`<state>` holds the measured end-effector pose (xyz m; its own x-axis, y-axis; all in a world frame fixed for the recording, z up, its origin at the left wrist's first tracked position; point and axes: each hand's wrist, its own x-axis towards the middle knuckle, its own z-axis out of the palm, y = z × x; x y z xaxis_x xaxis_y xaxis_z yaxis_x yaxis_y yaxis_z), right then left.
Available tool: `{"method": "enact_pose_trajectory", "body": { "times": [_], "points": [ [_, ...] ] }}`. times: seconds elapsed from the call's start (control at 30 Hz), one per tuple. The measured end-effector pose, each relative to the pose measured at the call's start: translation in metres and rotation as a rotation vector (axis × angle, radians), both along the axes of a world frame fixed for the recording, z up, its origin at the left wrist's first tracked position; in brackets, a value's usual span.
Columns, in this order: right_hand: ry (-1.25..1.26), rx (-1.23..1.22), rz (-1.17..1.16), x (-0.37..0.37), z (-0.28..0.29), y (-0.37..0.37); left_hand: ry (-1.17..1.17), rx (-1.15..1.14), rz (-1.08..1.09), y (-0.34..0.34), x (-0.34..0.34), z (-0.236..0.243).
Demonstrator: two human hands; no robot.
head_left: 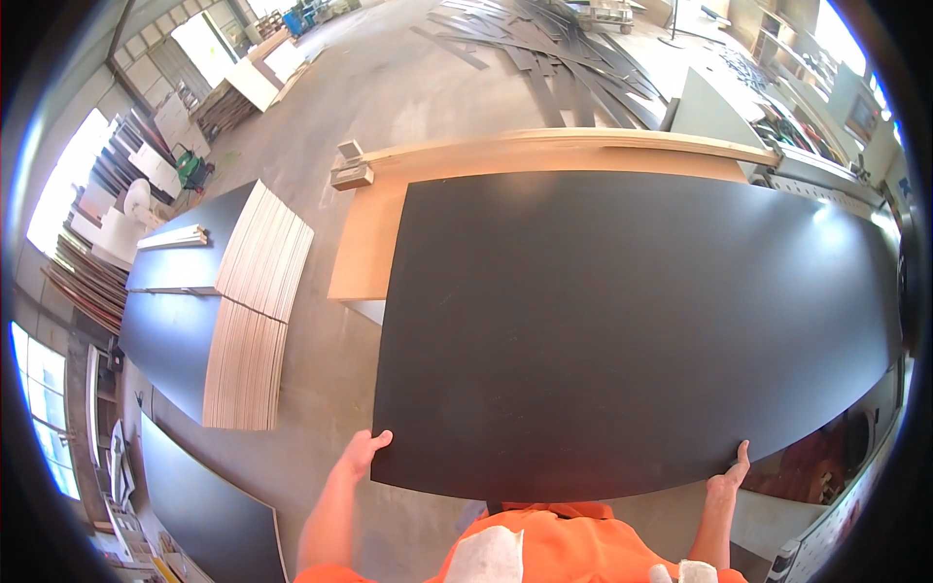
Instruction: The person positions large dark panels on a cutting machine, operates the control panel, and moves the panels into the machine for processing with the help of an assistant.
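Observation:
A large dark grey sheet panel fills the middle and right, held level in front of me, its far part over a light wooden board on the bench or machine. My left hand grips the panel's near left corner, thumb on the top face, fingers mostly hidden at the edge. My right hand grips the near edge toward the right, thumb up over the top, other fingers largely hidden underneath. Below the panel shows my orange top, with whitish cloth or gloves at its front.
Two stacks of dark-faced boards stand on the left, with wooden strips on top. A dark panel is at lower left. Many dark offcuts lie on the floor at the back. A green machine and leaning sheets stand along the left wall.

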<state>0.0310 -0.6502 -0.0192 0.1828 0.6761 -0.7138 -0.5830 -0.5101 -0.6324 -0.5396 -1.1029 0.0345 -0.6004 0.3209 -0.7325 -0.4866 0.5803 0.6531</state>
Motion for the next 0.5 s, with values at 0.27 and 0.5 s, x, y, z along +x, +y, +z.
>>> {"method": "enact_pose_trajectory", "body": {
  "times": [0.27,0.5],
  "points": [
    [0.03,0.013,-0.015,-0.045,0.001,-0.004,0.793,0.042,0.01,0.121,-0.351,0.003],
    [0.078,-0.062,-0.077,-0.051,-0.012,-0.002,0.56,0.286,0.454,0.273,-0.569,-0.043]
  ]
}}
